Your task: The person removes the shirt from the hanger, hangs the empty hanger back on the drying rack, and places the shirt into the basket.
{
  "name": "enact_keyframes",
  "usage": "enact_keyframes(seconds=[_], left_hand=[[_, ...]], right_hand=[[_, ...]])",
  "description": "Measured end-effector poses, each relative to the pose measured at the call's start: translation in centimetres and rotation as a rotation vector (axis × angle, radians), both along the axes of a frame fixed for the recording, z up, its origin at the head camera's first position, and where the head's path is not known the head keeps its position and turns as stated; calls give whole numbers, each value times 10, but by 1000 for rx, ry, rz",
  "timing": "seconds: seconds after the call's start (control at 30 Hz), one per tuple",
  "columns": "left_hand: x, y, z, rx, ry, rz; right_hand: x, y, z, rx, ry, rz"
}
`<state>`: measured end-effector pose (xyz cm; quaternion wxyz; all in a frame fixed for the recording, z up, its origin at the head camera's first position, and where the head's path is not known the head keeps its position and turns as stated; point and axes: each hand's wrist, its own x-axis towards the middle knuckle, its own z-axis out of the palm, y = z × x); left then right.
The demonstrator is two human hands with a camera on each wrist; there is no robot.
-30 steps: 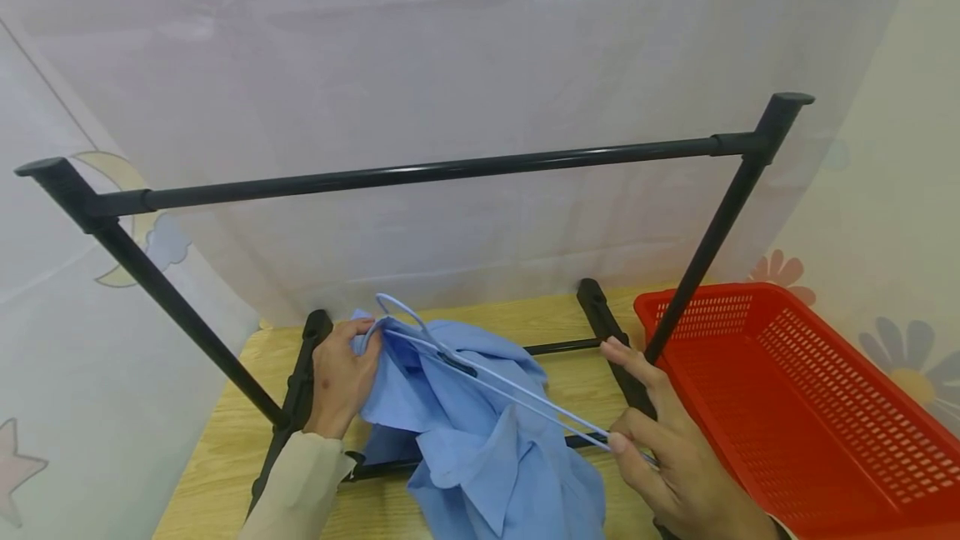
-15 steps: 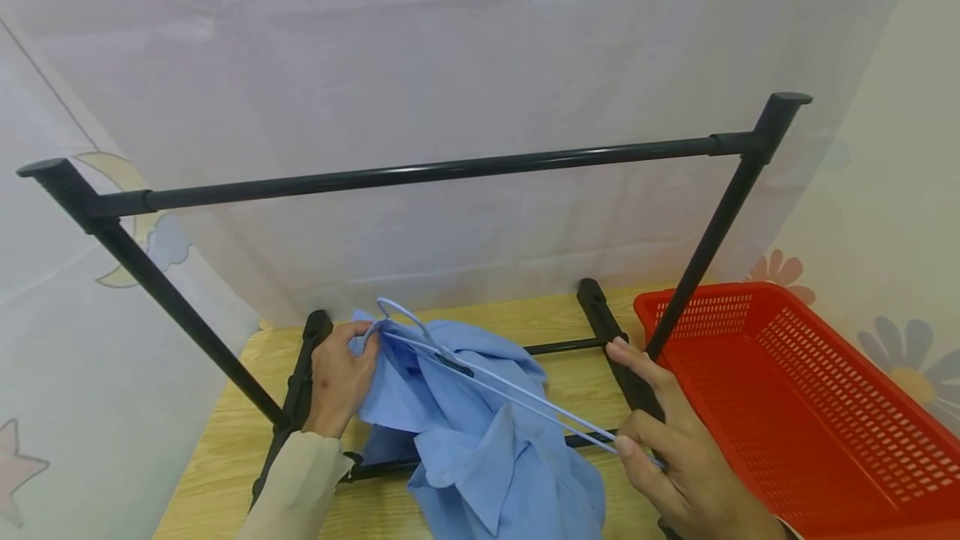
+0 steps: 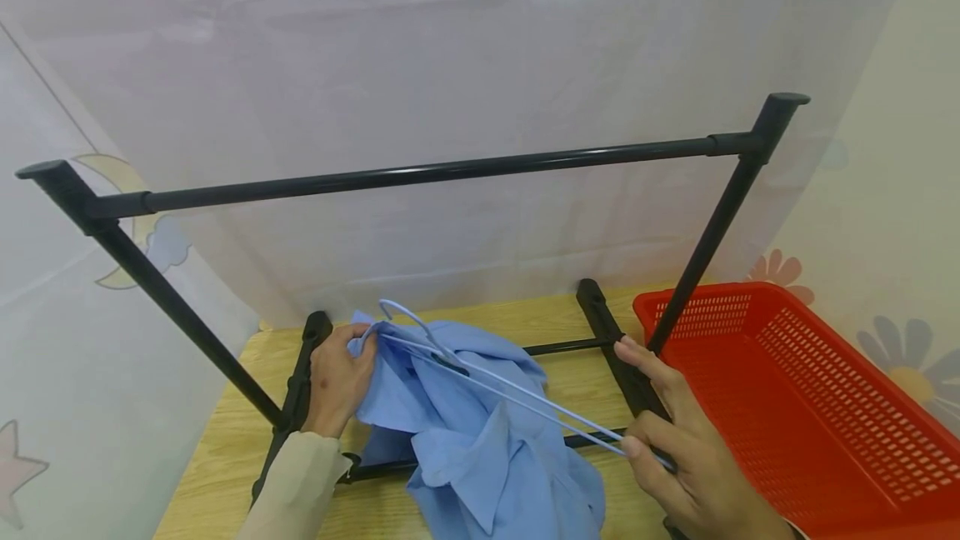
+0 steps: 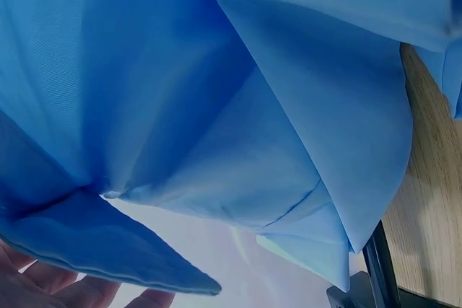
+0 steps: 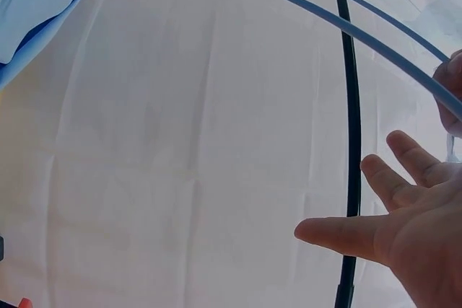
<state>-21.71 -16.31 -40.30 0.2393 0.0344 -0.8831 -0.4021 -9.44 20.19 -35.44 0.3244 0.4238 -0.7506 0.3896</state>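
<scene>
A light blue collared shirt (image 3: 517,457) lies bunched in the middle of the head view and fills most of the left wrist view. My left hand (image 3: 339,377) pinches the shirt's upper left edge between thumb and fingers. A thin pale blue hanger (image 5: 375,42) slants across the shirt, its hook toward the back and its left end at the cloth near my left hand. My right hand (image 3: 690,448) pinches the hanger's right end, the other fingers spread out. The hanger's far left tip is hidden by cloth and fingers.
A black garment rack (image 3: 435,175) stands around the work, its top bar above and beyond both hands. Its base bars lie on the wooden table (image 3: 225,440), partly under the shirt. At the right is a red plastic basket (image 3: 795,407), close to my right hand.
My right hand has moved slightly right, drawing the hanger's right end with it. The hook has dropped a little. My left hand and the shirt look almost unmoved.
</scene>
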Motion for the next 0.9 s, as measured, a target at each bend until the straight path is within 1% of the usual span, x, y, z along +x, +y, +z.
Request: enact_keyframes(seconds=[0.27, 0.43, 0.63, 0.73, 0.9], left_hand=[[-1, -1, 0, -1, -28, -3], [0, -1, -1, -9, -45, -2], [-3, -2, -3, -16, -61, 10], [-3, -3, -4, -23, -59, 12], [-5, -4, -6, -35, -64, 10]], right_hand=[[0, 1, 0, -11, -4, 9], [2, 2, 2, -1, -44, 6], [5, 4, 4, 22, -93, -4], [5, 4, 4, 15, -92, -2], [2, 4, 2, -10, -61, 11]])
